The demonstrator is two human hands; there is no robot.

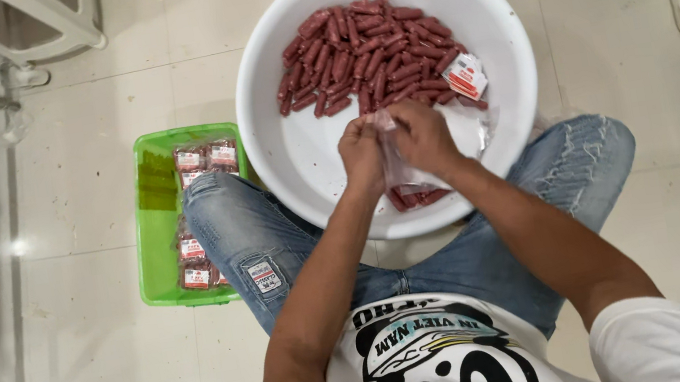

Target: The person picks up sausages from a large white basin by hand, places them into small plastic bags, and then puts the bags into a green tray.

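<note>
In the head view, the left hand (362, 156) and the right hand (424, 137) meet at the centre, both pinching the top of a clear plastic bag (407, 180) that hangs over the white basin (298, 157), with red sausages (417, 198) in its bottom. A heap of loose sausages (364, 55) lies in the basin at twelve o'clock. A small white and red label packet (465, 76) rests at one o'clock. At nine o'clock a green tray (152, 239) holds filled packs (206, 158) with white and red labels.

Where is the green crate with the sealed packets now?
In the head view, the green crate stands on the tiled floor at the person's left, beside the left knee and the white basin.
</note>
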